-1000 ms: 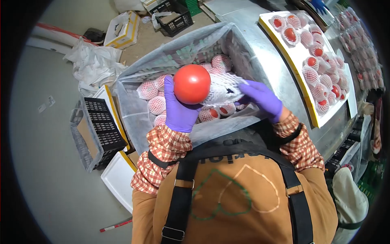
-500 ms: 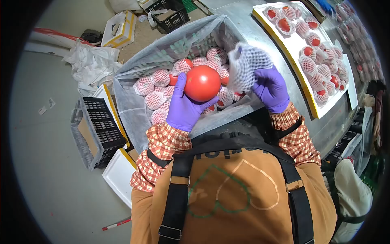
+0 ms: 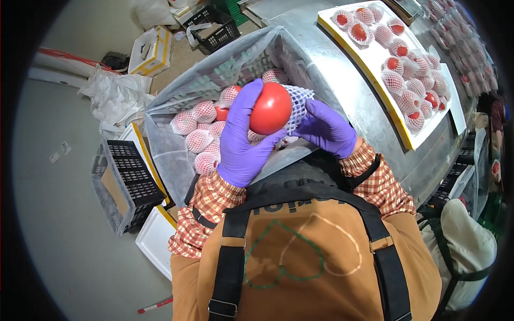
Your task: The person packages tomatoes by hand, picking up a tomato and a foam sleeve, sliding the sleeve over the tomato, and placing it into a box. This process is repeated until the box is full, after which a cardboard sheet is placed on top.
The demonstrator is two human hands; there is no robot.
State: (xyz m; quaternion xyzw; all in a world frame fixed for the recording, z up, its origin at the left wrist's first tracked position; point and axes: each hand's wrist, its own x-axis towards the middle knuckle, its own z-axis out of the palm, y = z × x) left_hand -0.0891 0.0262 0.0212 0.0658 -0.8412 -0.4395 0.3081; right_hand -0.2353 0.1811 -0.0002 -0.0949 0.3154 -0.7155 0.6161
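My left hand [image 3: 238,147], in a purple glove, is wrapped round a large bare red tomato [image 3: 272,109], thumb and fingers on its left and lower sides. In my gloved right hand [image 3: 329,130] a white foam net sleeve [image 3: 300,101] is pinched, its mouth against the tomato's right side. Both are held over a deep crate lined with grey-white fabric [image 3: 168,155]. Inside the crate lie several tomatoes in foam nets [image 3: 199,140], partly hidden behind my hands.
On the metal table [image 3: 369,115] at right, a white foam box [image 3: 369,69] with yellow sides bears several netted tomatoes. Wrapped packs [image 3: 463,48] line the far right. A black crate [image 3: 134,171] and a white lid [image 3: 155,241] are at left; another black crate [image 3: 217,37] stands behind.
The foam net sleeve has moved left and down from beside the tomato to its right side, with my right hand following. My left hand has tilted, turning the tomato towards the sleeve.
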